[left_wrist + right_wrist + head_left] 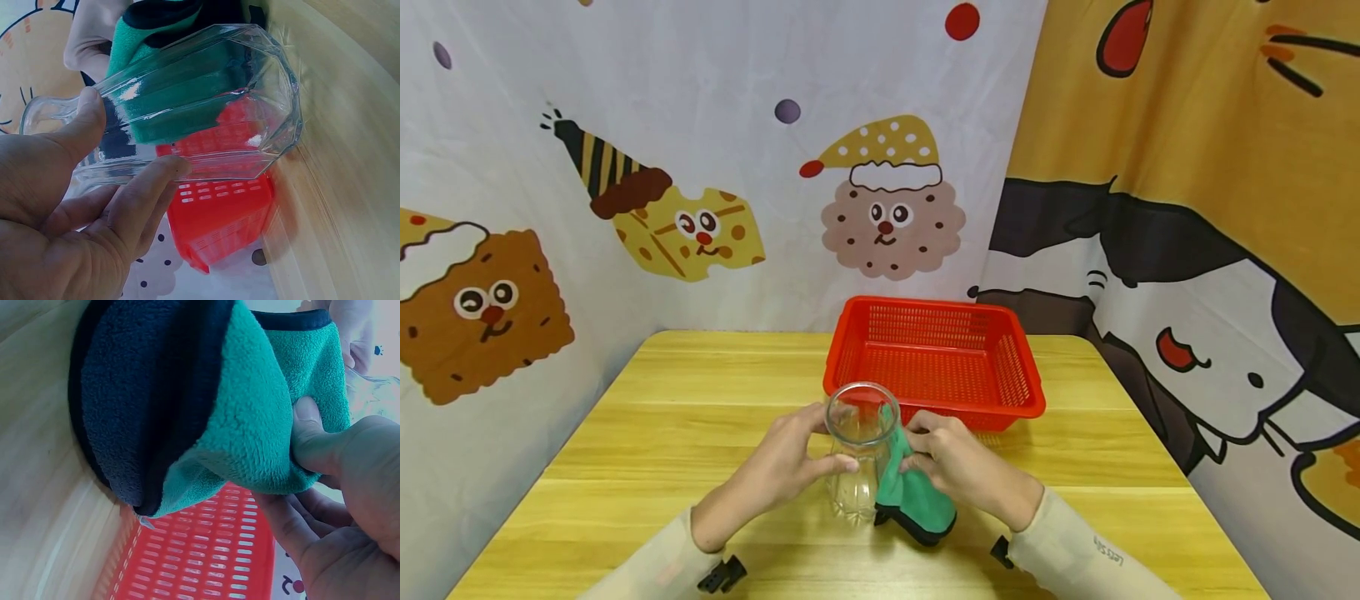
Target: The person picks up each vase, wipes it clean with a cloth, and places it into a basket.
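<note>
A clear glass vase [853,498], with a flared round mouth and a faceted body, stands upright over the table in the head view. My left hand [778,458] holds it from the left, thumb on the near side; in the left wrist view the thumb and fingers span the vase [262,81]. At its right, my right hand [958,458] pinches a green cloth [925,504] with dark edging. The right wrist view shows the thumb pressed on the cloth [256,425], its dark underside hanging in a fold. Seen through the glass, the green cloth lies against or just behind the vase.
Behind the hands, a red perforated plastic basket [1000,410] sits near the back of the wood-grain table [722,375]. Curtains with cartoon prints [737,100] hang along the back and right side.
</note>
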Tool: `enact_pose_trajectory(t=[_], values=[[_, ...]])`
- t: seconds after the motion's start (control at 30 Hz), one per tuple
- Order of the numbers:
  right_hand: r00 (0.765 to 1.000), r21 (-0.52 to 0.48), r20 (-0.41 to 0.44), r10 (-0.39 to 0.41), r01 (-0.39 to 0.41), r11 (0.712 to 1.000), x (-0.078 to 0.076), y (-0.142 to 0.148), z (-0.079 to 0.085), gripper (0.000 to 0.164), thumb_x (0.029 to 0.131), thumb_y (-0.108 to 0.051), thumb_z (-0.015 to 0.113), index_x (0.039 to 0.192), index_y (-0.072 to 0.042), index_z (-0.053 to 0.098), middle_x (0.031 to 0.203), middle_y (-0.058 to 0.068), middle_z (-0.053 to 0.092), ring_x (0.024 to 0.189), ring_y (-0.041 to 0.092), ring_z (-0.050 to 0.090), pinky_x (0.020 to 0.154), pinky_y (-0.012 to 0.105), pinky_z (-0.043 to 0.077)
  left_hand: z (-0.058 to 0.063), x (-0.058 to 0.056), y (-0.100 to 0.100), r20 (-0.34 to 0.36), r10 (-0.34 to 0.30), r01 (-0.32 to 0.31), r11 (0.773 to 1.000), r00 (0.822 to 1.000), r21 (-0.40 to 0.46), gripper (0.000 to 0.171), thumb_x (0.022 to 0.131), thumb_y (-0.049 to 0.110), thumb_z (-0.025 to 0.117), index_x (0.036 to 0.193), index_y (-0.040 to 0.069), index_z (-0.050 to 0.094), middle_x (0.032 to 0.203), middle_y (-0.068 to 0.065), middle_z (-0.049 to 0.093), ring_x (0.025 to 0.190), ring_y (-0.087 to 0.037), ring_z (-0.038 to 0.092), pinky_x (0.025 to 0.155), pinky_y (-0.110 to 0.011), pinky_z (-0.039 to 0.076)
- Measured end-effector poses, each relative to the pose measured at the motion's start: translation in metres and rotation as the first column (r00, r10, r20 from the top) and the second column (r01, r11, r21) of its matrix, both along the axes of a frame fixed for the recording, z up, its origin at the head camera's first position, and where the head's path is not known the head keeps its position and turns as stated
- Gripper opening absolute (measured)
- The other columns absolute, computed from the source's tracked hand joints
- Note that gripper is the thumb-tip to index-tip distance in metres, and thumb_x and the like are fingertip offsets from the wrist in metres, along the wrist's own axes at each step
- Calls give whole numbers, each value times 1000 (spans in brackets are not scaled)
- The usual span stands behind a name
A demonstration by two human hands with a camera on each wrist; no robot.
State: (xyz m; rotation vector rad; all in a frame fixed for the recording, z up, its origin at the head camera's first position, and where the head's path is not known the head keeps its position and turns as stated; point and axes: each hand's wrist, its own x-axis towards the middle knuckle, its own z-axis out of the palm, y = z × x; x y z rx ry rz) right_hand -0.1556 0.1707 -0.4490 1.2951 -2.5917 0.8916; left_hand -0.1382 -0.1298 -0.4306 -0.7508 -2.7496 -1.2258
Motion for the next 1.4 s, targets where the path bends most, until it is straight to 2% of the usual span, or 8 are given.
enact_pose_trajectory(t=[0.17, 0.57, 0.77, 0.97, 1.27, 1.4], values=[[999, 27, 38, -12, 11, 1000, 0, 0, -2, 24, 100, -1, 88, 124, 6, 87, 111, 9, 75, 98, 14, 83, 80, 7, 64, -1, 0, -1, -2, 1, -1, 1000, 1000, 1, 58, 94, 23, 99, 147, 14, 77, 142, -6, 84, 124, -32, 83, 115, -68, 65], [998, 106, 66, 0, -7, 994, -2, 1, -11, 10, 101, -1, 88, 110, 1, 88, 108, 10, 76, 96, 11, 83, 80, 5, 63, -3, 1, -1, -9, -2, 2, 1000, 1000, 2, 58, 94, 24, 99, 147, 15, 76, 145, -6, 83, 124, -32, 83, 115, -67, 65], [998, 171, 69, 2, -13, 985, -5, 2, -15, 3, 102, -4, 88, 103, -4, 86, 100, 5, 72, 91, 4, 78, 75, 5, 61, -3, 1, 0, -12, -1, 1, 1000, 1000, 8, 58, 94, 25, 99, 146, 14, 77, 144, -6, 83, 124, -33, 83, 113, -66, 66], [993, 207, 116, -1, -23, 978, -5, 2, -16, 15, 102, -3, 88, 116, -6, 88, 96, 0, 68, 92, 0, 75, 74, 5, 60, -2, 2, -1, -4, -6, 6, 1000, 1000, 11, 57, 94, 27, 99, 146, 18, 77, 142, -3, 84, 124, -31, 83, 113, -64, 67], [997, 240, 78, -3, -16, 971, -7, -1, -15, 11, 100, -7, 91, 110, -12, 90, 89, -1, 71, 93, 6, 77, 76, 7, 61, -2, 1, -1, -5, -7, 7, 1000, 1000, 10, 59, 94, 30, 98, 147, 17, 76, 141, -1, 84, 124, -30, 83, 114, -66, 66], [998, 242, 57, 0, -13, 970, -8, -2, -17, 15, 99, -8, 91, 114, -10, 90, 95, 3, 76, 98, 15, 82, 79, 9, 63, -3, 0, -1, -9, -4, 4, 1000, 1000, 8, 59, 94, 29, 99, 148, 18, 76, 141, -1, 84, 123, -30, 83, 115, -66, 66]])
